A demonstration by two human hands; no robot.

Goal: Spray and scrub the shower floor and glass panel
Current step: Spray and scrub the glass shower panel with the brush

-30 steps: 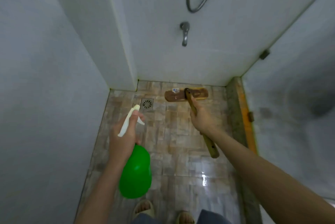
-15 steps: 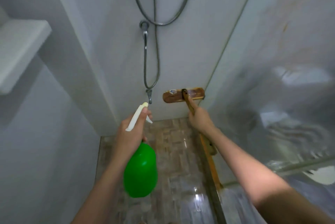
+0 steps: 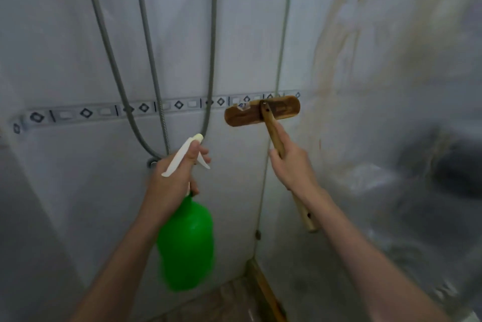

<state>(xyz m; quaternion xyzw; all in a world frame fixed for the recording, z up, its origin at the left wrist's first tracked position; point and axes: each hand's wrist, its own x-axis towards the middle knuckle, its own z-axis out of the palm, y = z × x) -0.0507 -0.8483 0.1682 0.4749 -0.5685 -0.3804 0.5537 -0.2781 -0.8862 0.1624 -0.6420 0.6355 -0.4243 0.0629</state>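
Observation:
My left hand (image 3: 173,181) grips the neck and white trigger head of a green spray bottle (image 3: 186,243), which hangs below the hand in front of the back wall. My right hand (image 3: 292,165) holds the wooden handle of a scrub brush (image 3: 262,110), index finger laid along the handle. The brush head is raised to the height of the patterned tile band, near the corner where the wall meets the glass panel (image 3: 391,113). The glass fills the right side, cloudy and streaked. Only a small strip of the brown shower floor (image 3: 224,301) shows at the bottom.
Grey shower hoses (image 3: 146,61) hang in loops down the white tiled back wall (image 3: 65,48). A wall fitting (image 3: 152,163) sits just left of my left hand. The glass panel's wooden-coloured bottom frame (image 3: 266,290) runs along the floor at lower centre.
The view has tilted up from the floor to the wall and glass. Both hands have risen; the brush left the floor and is now held up at the tile band.

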